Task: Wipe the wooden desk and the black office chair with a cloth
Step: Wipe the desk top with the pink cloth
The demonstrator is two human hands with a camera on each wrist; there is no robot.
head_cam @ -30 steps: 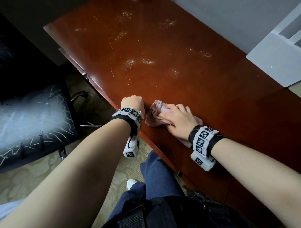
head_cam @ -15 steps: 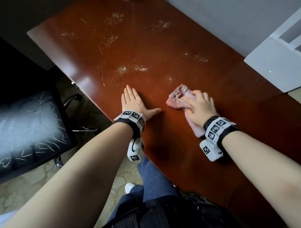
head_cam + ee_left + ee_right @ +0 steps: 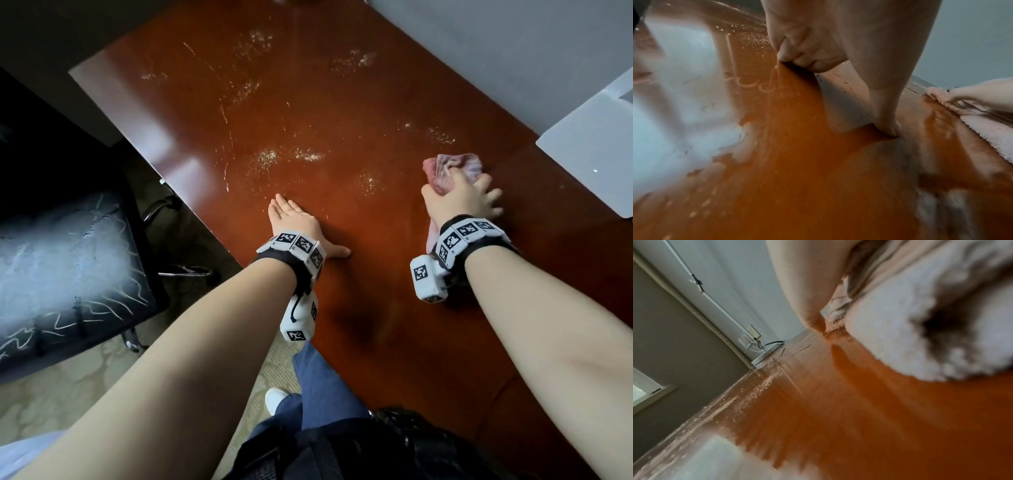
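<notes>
The red-brown wooden desk point(image 3: 342, 102) point(image 3: 818, 178) point(image 3: 859, 418) carries several pale dust patches point(image 3: 267, 157) across its far half. My right hand point(image 3: 462, 198) point(image 3: 807, 280) holds a bunched pink cloth point(image 3: 445, 164) point(image 3: 900, 337) and presses it onto the desk at the right, near the white object. The left hand point(image 3: 291, 219) point(image 3: 838, 40) lies flat on the desk near its front edge, thumb spread out, holding nothing. In the left wrist view the cloth point(image 3: 941, 97) shows at the right. The black office chair point(image 3: 61, 274) stands left of the desk, its seat streaked with white marks.
A white flat object point(image 3: 596, 150) lies on the desk's right end, just beyond the cloth. A grey wall point(image 3: 479, 51) backs the desk. A wall socket with cables point(image 3: 754, 335) is at the far end. My leg in blue jeans point(image 3: 318, 387) stands on patterned carpet point(image 3: 68, 394).
My right hand has slid the cloth away from the front edge, farther out and to the right. The left hand went from a fist at the edge to lying flat on the desk.
</notes>
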